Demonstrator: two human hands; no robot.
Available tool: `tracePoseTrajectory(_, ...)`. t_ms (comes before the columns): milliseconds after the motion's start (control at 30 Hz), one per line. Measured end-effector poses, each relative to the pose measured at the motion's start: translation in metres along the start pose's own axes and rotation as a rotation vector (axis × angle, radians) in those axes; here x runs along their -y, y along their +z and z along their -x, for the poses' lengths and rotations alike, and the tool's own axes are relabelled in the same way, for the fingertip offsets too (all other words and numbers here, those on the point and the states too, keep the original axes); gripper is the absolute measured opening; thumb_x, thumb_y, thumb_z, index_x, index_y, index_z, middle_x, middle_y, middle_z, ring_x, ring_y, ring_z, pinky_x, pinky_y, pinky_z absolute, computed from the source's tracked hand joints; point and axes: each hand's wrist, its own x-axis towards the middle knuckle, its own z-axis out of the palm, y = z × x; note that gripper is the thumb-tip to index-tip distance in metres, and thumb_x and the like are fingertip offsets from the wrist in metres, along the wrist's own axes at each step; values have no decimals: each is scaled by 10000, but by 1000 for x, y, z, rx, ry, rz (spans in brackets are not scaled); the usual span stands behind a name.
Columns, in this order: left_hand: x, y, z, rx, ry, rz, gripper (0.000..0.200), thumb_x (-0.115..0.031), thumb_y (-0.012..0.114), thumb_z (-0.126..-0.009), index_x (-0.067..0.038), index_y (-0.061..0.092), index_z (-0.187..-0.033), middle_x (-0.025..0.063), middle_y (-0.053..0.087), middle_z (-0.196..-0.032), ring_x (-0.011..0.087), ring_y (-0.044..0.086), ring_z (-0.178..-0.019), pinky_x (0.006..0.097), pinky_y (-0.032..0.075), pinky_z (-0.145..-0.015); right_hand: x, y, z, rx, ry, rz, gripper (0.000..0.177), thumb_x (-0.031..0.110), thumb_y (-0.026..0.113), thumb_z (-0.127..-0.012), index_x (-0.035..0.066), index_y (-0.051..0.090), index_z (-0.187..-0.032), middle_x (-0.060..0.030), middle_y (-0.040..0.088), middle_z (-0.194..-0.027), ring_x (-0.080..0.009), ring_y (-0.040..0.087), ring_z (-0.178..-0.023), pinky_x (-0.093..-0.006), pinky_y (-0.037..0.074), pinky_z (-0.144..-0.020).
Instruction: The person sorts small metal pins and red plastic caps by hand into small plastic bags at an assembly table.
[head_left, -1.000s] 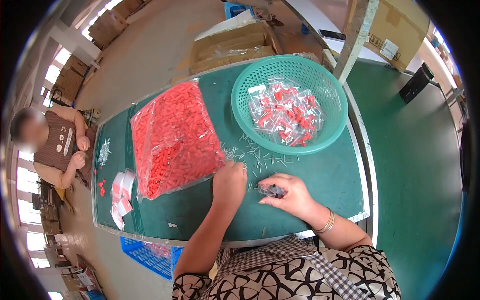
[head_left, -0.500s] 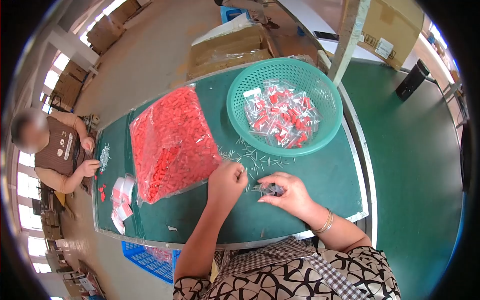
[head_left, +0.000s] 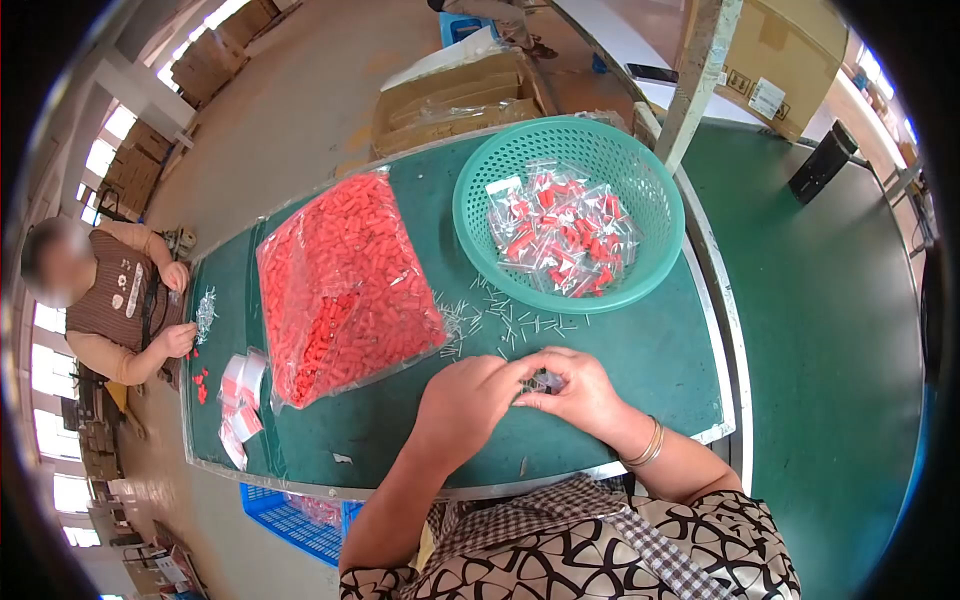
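Item: small clear bag (head_left: 546, 381), pinched in the curled fingers of the right hand (head_left: 583, 395); the left hand (head_left: 468, 396) meets it from the other side, fingertips bunched against the bag's edge, and whether they pinch anything cannot be told. Just beyond the fingertips: loose metal pins (head_left: 500, 318) scattered on the green table (head_left: 660, 360), and past those a teal basket (head_left: 470, 245) holding filled packets (head_left: 560, 235). Beyond the left knuckles lies a large bag of red plugs (head_left: 340, 280); well apart, a co-worker (head_left: 115, 300) sits at the far end.
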Motion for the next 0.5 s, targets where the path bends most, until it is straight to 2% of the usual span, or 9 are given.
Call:
tracePoseTrajectory(100,8,-4,8,-142,-106,34,175,-63,645,-793,-41,639,-967,98,620,-832,278,612,-760,362,485,-642,9,0,0,4,46,-11,387,189,815,-684,82,666,-1024,-51,653,-884,-203,628,-752,-300,507,-637)
tracePoseTrajectory(167,17,-11,19,-215,-202,39,118,-52,647,-801,-25,654,-916,110,640,-830,284,625,-761,357,494,-662,6,0,0,-17,0,-21,393,187,820,-678,87,668,-1026,-46,656,-893,-192,625,-753,-294,503,-628)
tracePoseTrajectory(267,40,-35,32,-401,-380,-103,84,-50,625,-822,-8,663,-885,135,653,-839,306,630,-764,362,499,-681,5,0,0,-22,-15,-40,402,185,826,-670,92,670,-1029,-42,660,-900,-183,624,-760,-291,499,-620)
tracePoseTrajectory(333,80,-53,45,-511,-476,-256,98,-42,609,-822,-5,669,-890,150,660,-847,321,635,-797,390,499,-720,5,1,2,-9,-9,-44,404,187,828,-668,93,671,-1027,-41,662,-903,-182,623,-762,-290,498,-618)
tracePoseTrajectory(400,133,-75,59,-342,-590,-411,149,-69,609,-826,-13,661,-954,168,657,-941,324,627,-908,422,492,-788,6,2,2,10,-17,-37,401,191,829,-668,93,672,-1024,-42,663,-904,-183,622,-760,-290,497,-618)
tracePoseTrajectory(500,180,-83,59,-319,-485,-547,232,-95,632,-804,-28,640,-1026,176,633,-1056,329,594,-1011,435,476,-853,10,1,1,46,4,-2,423,101,845,-635,68,667,-1017,-60,663,-870,-175,629,-794,-287,503,-644)
